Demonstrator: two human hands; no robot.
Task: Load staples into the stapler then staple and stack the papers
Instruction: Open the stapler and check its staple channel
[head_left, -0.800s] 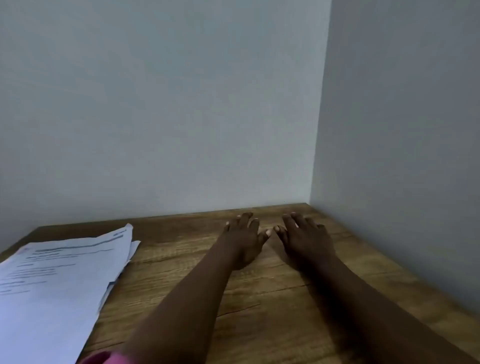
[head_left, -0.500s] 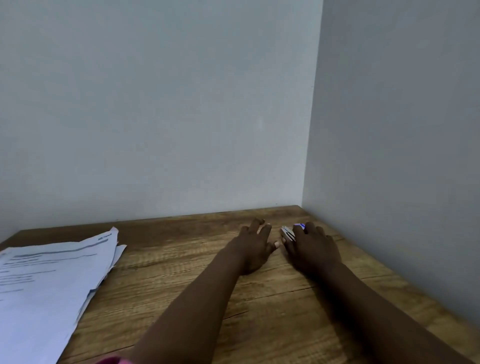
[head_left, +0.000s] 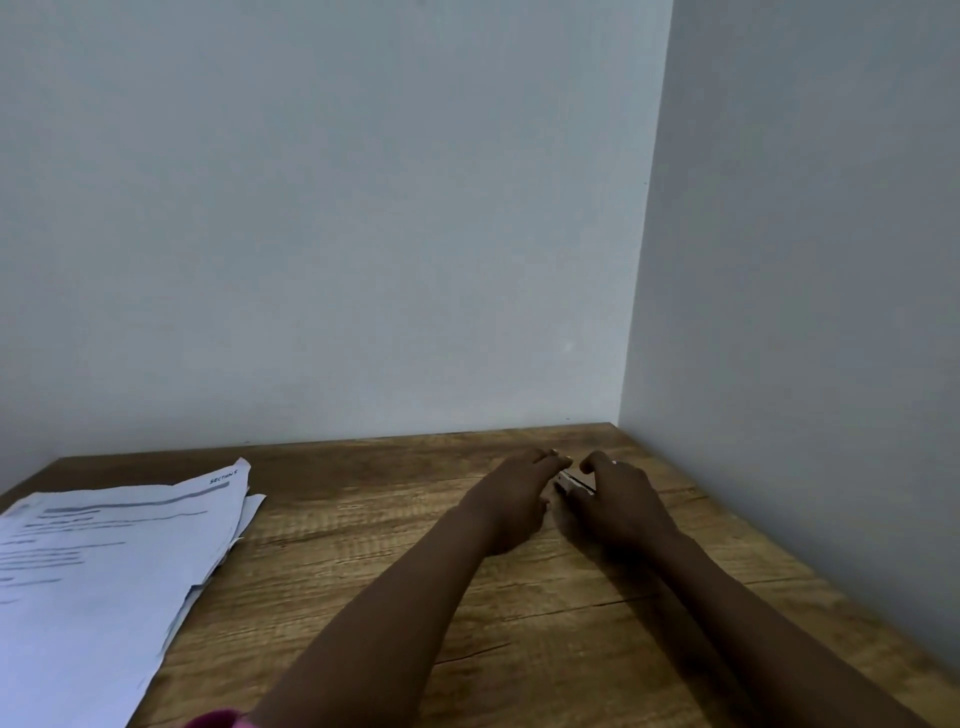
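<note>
A small white object with a dark edge (head_left: 574, 481) lies between my two hands near the table's far right corner; I cannot tell whether it is the stapler or a staple box. My right hand (head_left: 621, 501) curls over it from the right and holds it, hiding most of it. My left hand (head_left: 519, 493) reaches in from the left, fingers stretched forward with the tips close to the object. A loose pile of printed white papers (head_left: 104, 561) lies at the table's left side, far from both hands.
The wooden table (head_left: 363, 571) fits into a corner, with a pale wall (head_left: 337, 234) behind and another wall (head_left: 805, 364) along its right side. A pink sleeve edge (head_left: 218, 719) shows at the bottom.
Both hands were flat on the table with fingers spread. They have since closed in on the small white object, which came into sight between them, and the right hand's fingers have curled over it.
</note>
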